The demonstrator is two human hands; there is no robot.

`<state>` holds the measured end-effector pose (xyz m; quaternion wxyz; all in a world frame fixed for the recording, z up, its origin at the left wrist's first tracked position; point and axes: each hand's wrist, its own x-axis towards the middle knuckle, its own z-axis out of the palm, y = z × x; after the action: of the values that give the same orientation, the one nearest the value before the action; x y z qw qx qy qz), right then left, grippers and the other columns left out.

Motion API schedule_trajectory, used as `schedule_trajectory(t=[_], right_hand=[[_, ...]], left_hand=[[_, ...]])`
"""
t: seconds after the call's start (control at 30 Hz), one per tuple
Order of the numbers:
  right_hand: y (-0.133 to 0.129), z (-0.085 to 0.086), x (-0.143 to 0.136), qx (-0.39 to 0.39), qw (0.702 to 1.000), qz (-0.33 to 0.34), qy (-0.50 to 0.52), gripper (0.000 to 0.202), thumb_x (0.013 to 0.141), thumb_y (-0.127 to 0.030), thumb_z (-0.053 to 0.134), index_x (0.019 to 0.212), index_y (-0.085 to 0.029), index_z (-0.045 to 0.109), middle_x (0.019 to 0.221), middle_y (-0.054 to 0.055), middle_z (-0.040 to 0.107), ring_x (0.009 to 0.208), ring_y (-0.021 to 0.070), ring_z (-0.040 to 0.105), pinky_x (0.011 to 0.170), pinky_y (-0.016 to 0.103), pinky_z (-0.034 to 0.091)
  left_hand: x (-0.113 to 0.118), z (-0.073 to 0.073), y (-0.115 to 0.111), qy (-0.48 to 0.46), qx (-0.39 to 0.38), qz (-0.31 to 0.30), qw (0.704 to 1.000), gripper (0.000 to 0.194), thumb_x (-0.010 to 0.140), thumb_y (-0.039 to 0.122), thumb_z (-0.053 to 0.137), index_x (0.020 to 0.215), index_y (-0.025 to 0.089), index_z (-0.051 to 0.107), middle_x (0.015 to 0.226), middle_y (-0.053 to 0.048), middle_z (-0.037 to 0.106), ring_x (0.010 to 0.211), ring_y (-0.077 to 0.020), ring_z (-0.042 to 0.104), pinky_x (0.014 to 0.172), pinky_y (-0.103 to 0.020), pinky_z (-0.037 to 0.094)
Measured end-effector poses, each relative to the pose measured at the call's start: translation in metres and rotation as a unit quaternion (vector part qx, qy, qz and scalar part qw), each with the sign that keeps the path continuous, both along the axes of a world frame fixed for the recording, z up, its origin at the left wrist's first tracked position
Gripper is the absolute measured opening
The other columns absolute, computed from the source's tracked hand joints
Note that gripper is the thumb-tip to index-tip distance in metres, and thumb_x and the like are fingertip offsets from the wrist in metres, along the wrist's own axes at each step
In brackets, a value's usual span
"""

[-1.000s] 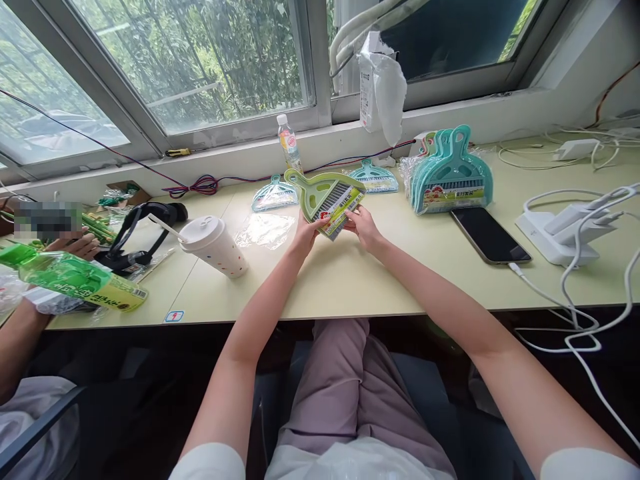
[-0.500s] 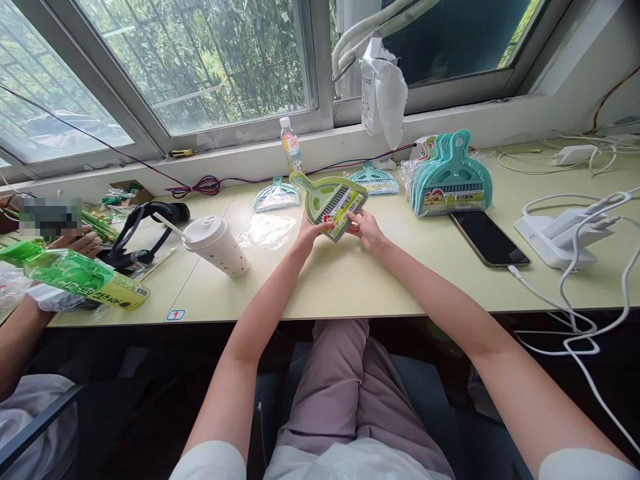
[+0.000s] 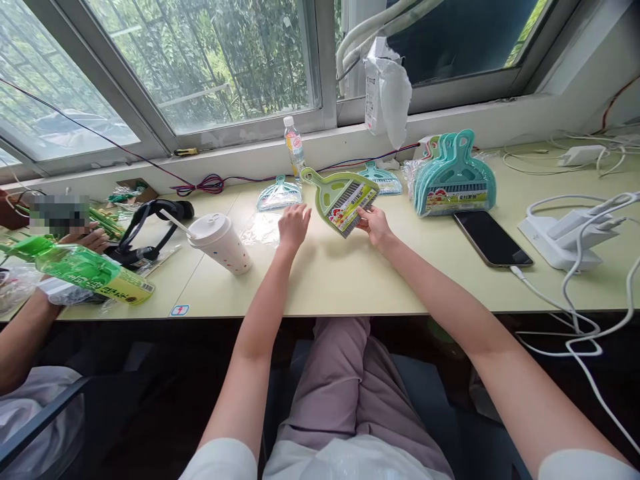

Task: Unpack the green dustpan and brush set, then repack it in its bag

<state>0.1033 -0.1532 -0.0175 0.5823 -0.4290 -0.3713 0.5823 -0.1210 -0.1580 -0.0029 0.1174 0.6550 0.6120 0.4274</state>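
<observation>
Green dustpan [image 3: 327, 201]: held over the bench [image 3: 350, 280], between front and back edges, tilted, handle toward the back left, brush [image 3: 350, 193] on its face.
Right grip [image 3: 373, 225]: closed on the dustpan's lower right side.
Left grip [image 3: 294, 227]: loosely curled, apart from the dustpan; palm hidden, cannot tell how far open or whether holding anything.
Clear wrapper [image 3: 261, 230]: flat on the bench, just beside the left grip.
White cup [image 3: 220, 243]: left of the wrapper.
Teal dustpans [image 3: 455, 175]: bunched toward the back edge, right of the green one.
Phone [image 3: 493, 238]: flat, just in front of the teal dustpans.
</observation>
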Motion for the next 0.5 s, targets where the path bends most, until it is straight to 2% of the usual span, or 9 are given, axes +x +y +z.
schedule_trajectory(t=[0.1,0.23,0.3,0.37,0.43,0.5], right_hand=[[0.001,0.001,0.003,-0.009,1.0,-0.005,-0.01,0.006,0.093,-0.015,0.06,0.094,-0.02,0.063,0.087,-0.001,0.077,0.066,0.0109,0.072,0.084,0.032,0.064],[0.001,0.002,0.004,-0.002,1.0,-0.005,-0.015,0.008,0.093,-0.014,0.06,0.094,-0.02,0.064,0.087,0.0,0.077,0.066,0.0113,0.072,0.081,0.032,0.064],[0.001,0.002,0.005,-0.003,1.0,-0.01,-0.018,0.006,0.092,-0.015,0.062,0.094,-0.02,0.064,0.087,0.0,0.077,0.067,0.0112,0.072,0.08,0.031,0.064],[0.003,0.002,0.006,-0.003,1.0,-0.016,-0.019,0.005,0.091,-0.017,0.065,0.094,-0.021,0.064,0.087,0.0,0.077,0.068,0.0113,0.072,0.081,0.031,0.064],[0.005,0.002,0.008,-0.003,1.0,-0.023,-0.019,0.005,0.09,-0.018,0.066,0.094,-0.021,0.063,0.087,0.0,0.077,0.068,0.0111,0.072,0.082,0.03,0.063],[0.007,0.002,0.011,-0.004,0.999,-0.029,-0.019,0.005,0.091,-0.019,0.066,0.094,-0.021,0.063,0.088,0.0,0.077,0.068,0.0106,0.072,0.082,0.029,0.063]], left_hand=[[-0.012,-0.004,0.0,0.165,-0.058,0.047,0.983,0.037,0.088,0.019,0.063,0.124,0.014,0.067,0.126,-0.023,0.06,0.132,-0.0457,0.045,0.106,-0.058,0.041],[-0.013,-0.007,-0.001,0.207,-0.095,0.019,0.974,0.034,0.085,0.006,0.051,0.107,0.016,0.075,0.109,-0.021,0.067,0.116,-0.0424,0.057,0.1,-0.057,0.045],[-0.007,-0.006,-0.002,0.197,-0.066,0.001,0.978,0.038,0.086,0.004,0.046,0.103,0.02,0.076,0.11,-0.018,0.068,0.115,-0.0385,0.059,0.102,-0.054,0.045],[0.0,-0.004,-0.004,0.163,0.002,-0.033,0.986,0.041,0.088,0.004,0.041,0.097,0.024,0.076,0.115,-0.014,0.069,0.118,-0.0353,0.057,0.108,-0.053,0.042],[0.005,-0.002,-0.006,0.117,0.078,-0.08,0.987,0.039,0.089,0.006,0.042,0.086,0.026,0.075,0.113,-0.01,0.069,0.12,-0.0328,0.056,0.117,-0.055,0.034],[0.007,-0.002,-0.006,0.097,0.116,-0.113,0.982,0.037,0.088,0.006,0.045,0.074,0.027,0.071,0.104,-0.008,0.07,0.119,-0.031,0.056,0.126,-0.057,0.02]])
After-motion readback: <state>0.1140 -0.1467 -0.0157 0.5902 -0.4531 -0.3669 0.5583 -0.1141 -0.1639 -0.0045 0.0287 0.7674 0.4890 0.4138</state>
